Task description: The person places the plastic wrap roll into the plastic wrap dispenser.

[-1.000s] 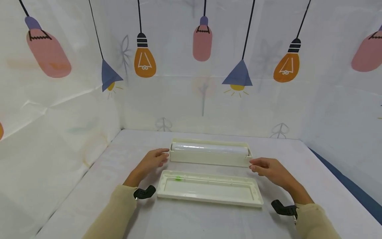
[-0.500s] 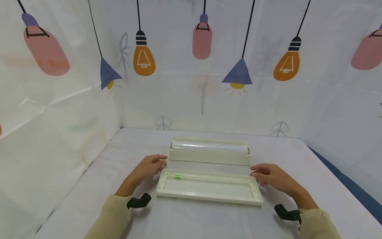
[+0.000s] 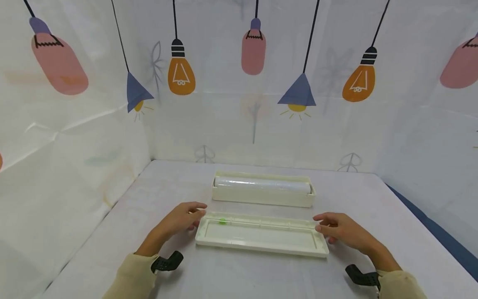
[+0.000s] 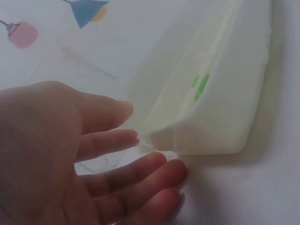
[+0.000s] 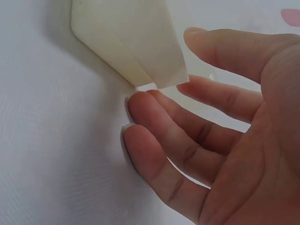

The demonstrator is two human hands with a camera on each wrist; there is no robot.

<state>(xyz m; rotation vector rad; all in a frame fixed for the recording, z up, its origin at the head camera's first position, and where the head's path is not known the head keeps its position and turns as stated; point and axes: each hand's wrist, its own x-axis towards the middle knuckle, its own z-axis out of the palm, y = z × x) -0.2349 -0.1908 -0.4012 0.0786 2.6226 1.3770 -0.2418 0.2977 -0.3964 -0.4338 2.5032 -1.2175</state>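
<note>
place: screened-off workspace | signs: lamp-printed sheeting [image 3: 220, 124] on three sides; white table [image 3: 257, 280] between

Soft light, faint shadows, hazy wrist views.

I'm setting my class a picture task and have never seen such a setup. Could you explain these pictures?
There is no robot, only a person's bare left hand and right hand. The wide picture comes from a camera on the head, the two near ones from cameras on the wrists. On the white surface stands an open cream box containing a shiny roll. Nearer the person lies a shallow cream piece with a green part. Both hands are at its ends, loosely open, gripping nothing.
</note>
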